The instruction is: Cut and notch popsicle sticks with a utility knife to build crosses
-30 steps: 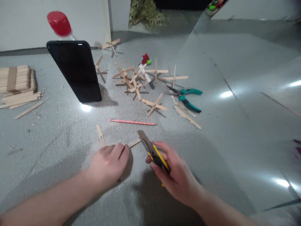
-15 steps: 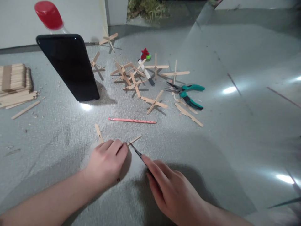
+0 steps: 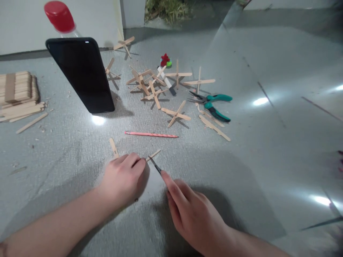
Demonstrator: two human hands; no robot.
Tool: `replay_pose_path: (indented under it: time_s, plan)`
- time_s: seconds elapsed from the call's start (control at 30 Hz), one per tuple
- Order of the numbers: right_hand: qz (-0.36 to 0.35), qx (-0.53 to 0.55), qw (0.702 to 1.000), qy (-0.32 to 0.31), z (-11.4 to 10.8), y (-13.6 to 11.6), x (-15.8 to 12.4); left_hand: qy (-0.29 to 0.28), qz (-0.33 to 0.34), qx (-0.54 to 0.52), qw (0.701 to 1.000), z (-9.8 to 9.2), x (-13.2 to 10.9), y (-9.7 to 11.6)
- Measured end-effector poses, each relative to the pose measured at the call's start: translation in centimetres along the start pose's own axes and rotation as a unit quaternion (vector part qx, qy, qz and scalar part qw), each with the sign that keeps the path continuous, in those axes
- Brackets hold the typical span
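Observation:
My left hand is closed on a thin wooden craft stick, whose far end sticks out to the right past the fingertips. In my right hand is a slim knife, its narrow blade tip touching the stick just beyond my left fingers. The knife's handle is mostly hidden by my fingers. Another craft stick with a small dark slot lies just beyond my left hand. A pink pencil lies crosswise a little farther off.
A black phone leans on a red-capped bottle. Several crossed-stick pieces, a white marker and teal-handled pliers lie beyond the pencil. Stacked craft sticks sit at far left, split sticks at right.
The knife tip has shifted slightly along the stick, away from my left fingers. Both hands otherwise keep nearly the same place, and the view has moved a little.

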State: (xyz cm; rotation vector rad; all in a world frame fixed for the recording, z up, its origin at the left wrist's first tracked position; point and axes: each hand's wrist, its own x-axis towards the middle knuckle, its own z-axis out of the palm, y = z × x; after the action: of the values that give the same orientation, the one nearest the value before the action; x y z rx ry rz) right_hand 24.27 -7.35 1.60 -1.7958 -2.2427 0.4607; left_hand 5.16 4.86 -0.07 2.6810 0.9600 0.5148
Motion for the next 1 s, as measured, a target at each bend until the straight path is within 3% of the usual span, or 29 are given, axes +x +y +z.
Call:
replay_pose_path:
  time_s: [1.0]
  plan:
    - [-0.01, -0.018, 1.0, 0.002, 0.13, -0.07, -0.03, 0.005, 0.009, -0.028, 1.0, 0.08, 0.25, -0.17]
